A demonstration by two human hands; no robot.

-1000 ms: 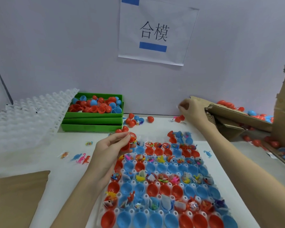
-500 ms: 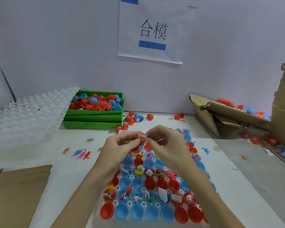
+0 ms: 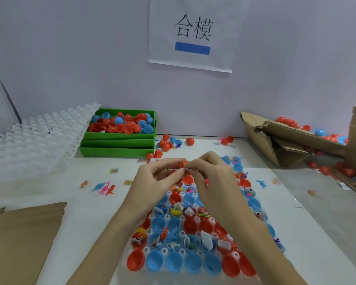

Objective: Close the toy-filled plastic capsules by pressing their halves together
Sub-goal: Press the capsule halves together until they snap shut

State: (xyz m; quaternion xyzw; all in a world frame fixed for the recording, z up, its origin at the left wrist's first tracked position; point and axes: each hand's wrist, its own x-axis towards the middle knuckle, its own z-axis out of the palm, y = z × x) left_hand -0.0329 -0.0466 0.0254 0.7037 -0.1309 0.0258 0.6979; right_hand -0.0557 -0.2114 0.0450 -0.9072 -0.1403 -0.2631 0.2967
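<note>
- Hands meeting above the far end of the clear tray (image 3: 164, 251): left hand (image 3: 156, 179) and right hand (image 3: 212, 177), fingers curled, pinching one red capsule (image 3: 183, 164) between them, mostly hidden by fingertips.
- Cannot tell whether its halves are fully snapped.
- Progress: early, by the look of it. Open capsule halves (image 3: 174, 262), red and blue, filling the tray, many holding small toys or paper slips; none there visibly closed.
- Closed-looking red capsules (image 3: 190, 141) scattered on the tabletop (image 3: 296, 223) near the green bin (image 3: 117, 150) of loose halves.
- Left: nearly every tray cell.
</note>
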